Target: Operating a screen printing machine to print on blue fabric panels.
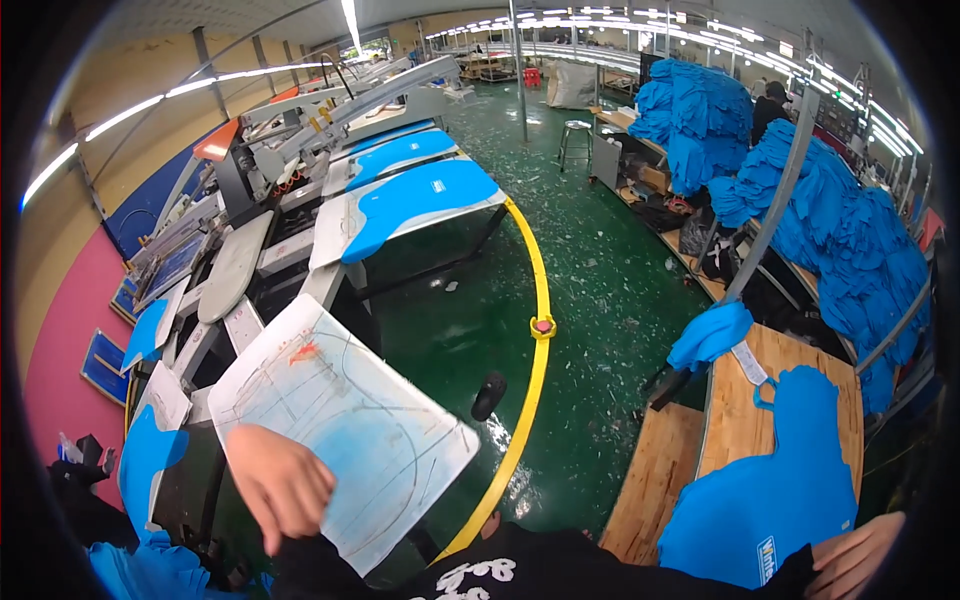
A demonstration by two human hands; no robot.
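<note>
My left hand (282, 482) hangs over the near edge of a white printing board (340, 420), its fingers loosely bent and nothing visible in them. The board is bare of cloth and carries dark drawn lines, a pale blue stain and a small red smear. At the lower right, my right hand (858, 556) is beside a flat pile of blue cut fabric pieces (740, 505) with a white print. Its fingers are stretched toward the pile's edge; whether they touch it is hard to tell. The pile lies on a wooden table (750, 440).
More boards of the printing machine (245, 165) bear blue pieces (430, 195) at the left. A yellow curved rail (538, 400) with a red button runs along the boards. Large heaps of blue fabric (840, 220) fill the right side. A stool (576, 145) stands farther off.
</note>
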